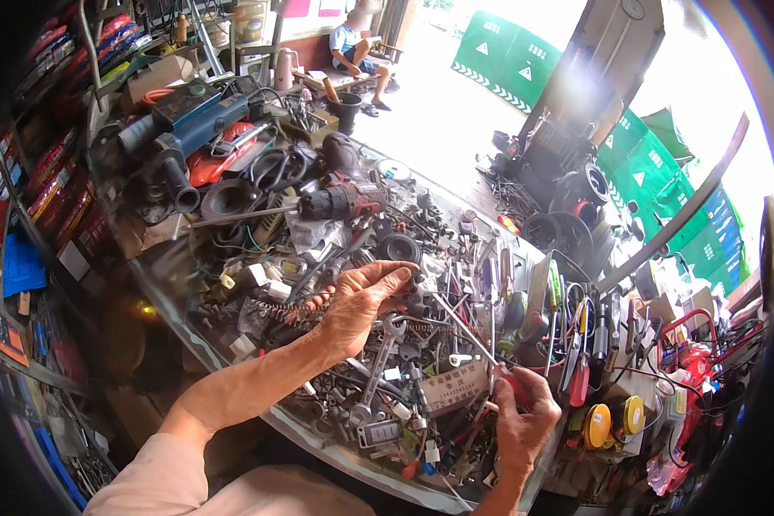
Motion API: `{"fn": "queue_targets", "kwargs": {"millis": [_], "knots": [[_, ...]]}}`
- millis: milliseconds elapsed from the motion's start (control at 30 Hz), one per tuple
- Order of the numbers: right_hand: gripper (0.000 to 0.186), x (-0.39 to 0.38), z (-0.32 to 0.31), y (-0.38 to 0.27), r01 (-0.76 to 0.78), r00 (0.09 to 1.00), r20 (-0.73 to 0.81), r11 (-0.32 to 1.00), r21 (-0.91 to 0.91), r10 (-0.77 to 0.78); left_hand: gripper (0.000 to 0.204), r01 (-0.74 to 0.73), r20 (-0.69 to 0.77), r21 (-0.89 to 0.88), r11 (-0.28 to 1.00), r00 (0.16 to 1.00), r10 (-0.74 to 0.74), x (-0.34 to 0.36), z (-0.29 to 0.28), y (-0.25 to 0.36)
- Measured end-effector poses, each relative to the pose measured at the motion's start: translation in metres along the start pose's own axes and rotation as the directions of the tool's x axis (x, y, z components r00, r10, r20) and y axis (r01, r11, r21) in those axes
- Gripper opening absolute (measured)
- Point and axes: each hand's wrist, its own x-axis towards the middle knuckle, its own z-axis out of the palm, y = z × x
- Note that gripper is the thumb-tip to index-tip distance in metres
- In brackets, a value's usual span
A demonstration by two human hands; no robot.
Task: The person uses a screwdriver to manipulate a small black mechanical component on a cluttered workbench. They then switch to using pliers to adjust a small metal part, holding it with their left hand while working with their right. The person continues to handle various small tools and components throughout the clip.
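My left hand [365, 297] is closed around a small dark part [413, 279] above the cluttered bench, its details hidden by my fingers. My right hand [525, 408] grips a red-handled screwdriver [506, 380], whose long thin shaft points up-left to the part in my left hand. Below my left hand lie metal wrenches [376, 374], a long coiled spring [284, 314] and many small metal and plastic bits. A printed plate [451, 387] lies left of my right hand. Just above my left hand is a round black part [397, 248].
A red-and-black drill [340, 202] and blue grinder [202, 129] crowd the back. Upright hand tools [576, 344] and yellow spools [598, 426] stand at the right. Packed shelves [43, 172] line the left. A person [348, 56] sits beyond the bench, near green barriers [490, 69].
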Motion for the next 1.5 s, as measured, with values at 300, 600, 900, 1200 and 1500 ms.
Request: {"fn": "queue_targets", "kwargs": {"millis": [300, 600, 900, 1200, 1500], "knots": [[0.018, -0.002, -0.023, -0.009, 0.030, 0.953, -0.292, 0.936, 0.350, 0.079, 0.018, 0.109, 0.076, -0.266, 0.958, 0.993, -0.091, -0.001, -0.003, 0.001], [0.014, -0.011, -0.015, -0.020, -0.023, 0.975, -0.188, 0.893, 0.449, 0.119, 0.018, 0.137, 0.075, -0.259, 0.956, 0.990, -0.121, -0.002, -0.002, 0.001], [0.015, -0.012, -0.008, -0.015, 0.034, 0.970, -0.235, 0.926, 0.377, 0.060, 0.017, 0.143, 0.083, -0.248, 0.958, 0.989, -0.126, -0.004, 0.000, 0.003], [0.013, -0.014, -0.011, -0.011, -0.005, 0.973, -0.207, 0.902, 0.431, 0.104, 0.018, 0.141, 0.071, -0.230, 0.963, 0.989, -0.128, -0.004, 0.000, 0.001], [0.012, -0.013, -0.009, -0.015, -0.016, 0.972, -0.207, 0.902, 0.431, 0.116, 0.018, 0.150, 0.066, -0.231, 0.961, 0.988, -0.138, -0.003, -0.002, 0.001]]}}
